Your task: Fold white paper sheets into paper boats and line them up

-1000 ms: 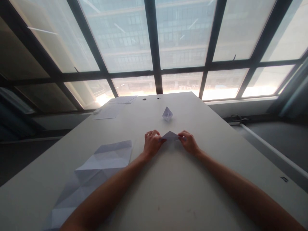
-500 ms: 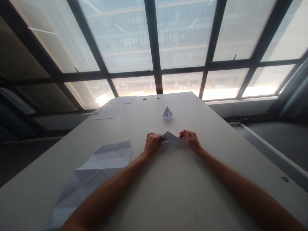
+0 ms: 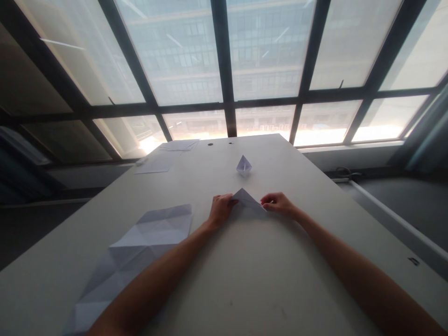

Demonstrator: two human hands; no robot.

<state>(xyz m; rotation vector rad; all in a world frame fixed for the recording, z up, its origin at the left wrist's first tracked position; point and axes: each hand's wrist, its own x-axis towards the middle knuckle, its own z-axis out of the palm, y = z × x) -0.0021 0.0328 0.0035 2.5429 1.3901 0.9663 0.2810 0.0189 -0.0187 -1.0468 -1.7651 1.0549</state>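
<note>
A small folded paper triangle (image 3: 247,200) is held between my hands, its peak pointing away from me. My left hand (image 3: 221,208) pinches its left corner. At the right corner, the thumb and fingers of my right hand (image 3: 276,204) close on the paper's edge. Just beyond stands a small folded paper boat (image 3: 244,166) with a pointed middle. A large creased sheet (image 3: 154,229) lies to the left, partly hidden under my left forearm.
The white table (image 3: 224,280) reaches toward the windows. Flat paper sheets (image 3: 156,163) lie at its far left, near a round dark hole (image 3: 210,144). A dark mark (image 3: 413,261) shows near the right edge.
The folded paper has tilted so its triangular face shows more, and its right corner has come down toward me. My right hand has turned and shifted slightly with that corner.
</note>
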